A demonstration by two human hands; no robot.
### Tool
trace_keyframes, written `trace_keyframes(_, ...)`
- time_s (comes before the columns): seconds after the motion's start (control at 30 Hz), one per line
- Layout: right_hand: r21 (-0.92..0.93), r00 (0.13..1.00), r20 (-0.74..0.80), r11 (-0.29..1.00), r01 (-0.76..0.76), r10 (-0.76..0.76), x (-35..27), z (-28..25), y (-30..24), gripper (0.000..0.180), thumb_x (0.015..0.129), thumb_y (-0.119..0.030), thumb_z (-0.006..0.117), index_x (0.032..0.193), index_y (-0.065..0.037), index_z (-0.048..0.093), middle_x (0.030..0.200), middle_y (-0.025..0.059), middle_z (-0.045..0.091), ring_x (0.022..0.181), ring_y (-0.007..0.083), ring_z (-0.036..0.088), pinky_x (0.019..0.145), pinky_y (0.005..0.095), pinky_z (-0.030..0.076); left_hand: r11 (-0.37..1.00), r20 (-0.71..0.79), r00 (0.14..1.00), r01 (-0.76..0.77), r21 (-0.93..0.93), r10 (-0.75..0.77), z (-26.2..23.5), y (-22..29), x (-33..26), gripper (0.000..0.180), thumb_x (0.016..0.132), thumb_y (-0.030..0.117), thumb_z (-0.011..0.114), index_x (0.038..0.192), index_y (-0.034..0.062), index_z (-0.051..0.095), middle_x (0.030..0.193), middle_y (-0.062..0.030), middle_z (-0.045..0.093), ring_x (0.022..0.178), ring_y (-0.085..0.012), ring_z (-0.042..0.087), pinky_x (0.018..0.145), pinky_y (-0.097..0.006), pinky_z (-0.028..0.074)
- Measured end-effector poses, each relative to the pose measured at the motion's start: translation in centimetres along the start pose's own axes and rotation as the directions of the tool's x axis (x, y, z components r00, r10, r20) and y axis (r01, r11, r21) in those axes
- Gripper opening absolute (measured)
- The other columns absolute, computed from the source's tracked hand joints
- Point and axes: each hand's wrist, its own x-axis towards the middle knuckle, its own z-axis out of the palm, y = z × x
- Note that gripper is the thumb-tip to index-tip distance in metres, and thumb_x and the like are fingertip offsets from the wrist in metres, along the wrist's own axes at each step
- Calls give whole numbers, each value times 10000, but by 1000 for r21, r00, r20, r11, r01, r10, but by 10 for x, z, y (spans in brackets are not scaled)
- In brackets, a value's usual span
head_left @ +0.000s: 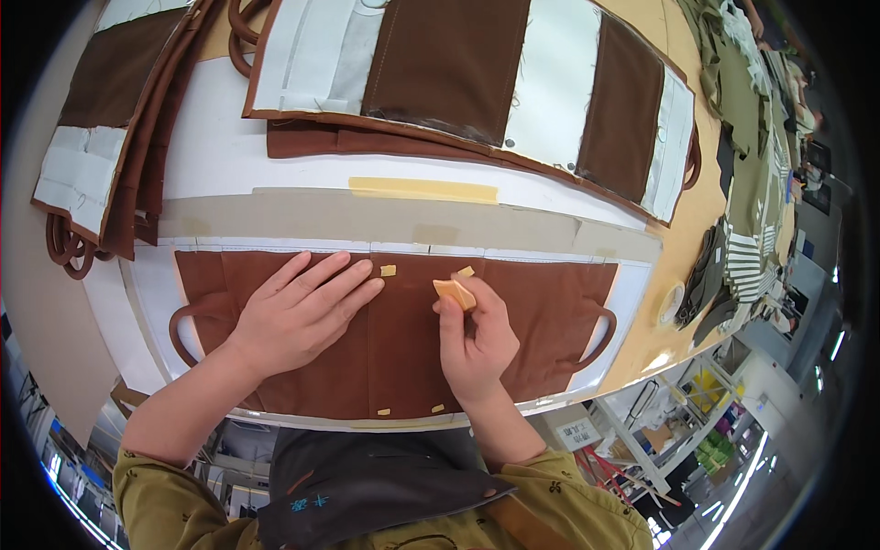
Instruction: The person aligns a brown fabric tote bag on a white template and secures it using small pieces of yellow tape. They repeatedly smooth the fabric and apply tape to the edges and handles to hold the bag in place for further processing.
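A brown leather-like bag panel point(403, 339) lies flat on the worktable, with a rounded handle loop point(598, 339) at its right end and another loop point(188, 330) at its left. My left hand point(298, 316) rests on the panel, fingers stretched out and palm down. Between thumb and fingers, my right hand point(478, 344) pinches a small flat peach-coloured piece point(456, 293) whose kind I cannot make out. It is over the panel's upper middle, beside a small yellow tape tab point(466, 272). Another tab point(388, 270) sits near my left fingertips. Two more tabs point(437, 408) lie along the near edge.
A grey strip point(302, 209) with yellow tape point(422, 191) runs behind the panel. Farther back lie brown and white bag pieces point(449, 69), with a stack of similar pieces point(101, 137) at left. Green and striped fabric point(752, 229) and a tape roll point(672, 302) are at right.
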Motion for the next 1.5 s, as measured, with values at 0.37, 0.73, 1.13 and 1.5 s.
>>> trace_keyframes(0.37,-88,998,-28,994,-61,58,10,10,4,313,917,-50,715,1214,21,646,954,88,700,607,112,583,563,241,498,1000,22,1000,-6,1,6,-2,0,1,531,790,154,722,1314,224,665,1391,22,594,1311,-175,538,1158,-404,360)
trace_keyframes(0.73,-156,999,-16,987,-41,39,13,15,0,327,899,-30,725,1215,10,654,814,77,667,578,130,572,542,252,487,999,25,1000,0,-35,1,-3,-2,0,546,785,149,724,1322,223,663,1398,21,590,1312,-178,536,1155,-404,364)
trace_keyframes(1.13,-203,999,-23,979,32,-38,11,18,5,329,869,11,735,1187,25,654,888,77,696,578,128,574,522,253,486,999,23,1000,8,-43,-7,-3,-2,0,540,785,148,730,1316,229,668,1398,24,590,1313,-174,536,1156,-402,362)
trace_keyframes(1.5,-194,999,-30,981,26,-32,9,19,7,334,861,8,744,1182,19,654,915,77,710,585,121,586,518,253,489,999,23,1000,9,-46,-8,-3,-2,0,518,793,149,727,1303,230,677,1386,23,602,1299,-177,550,1146,-401,373)
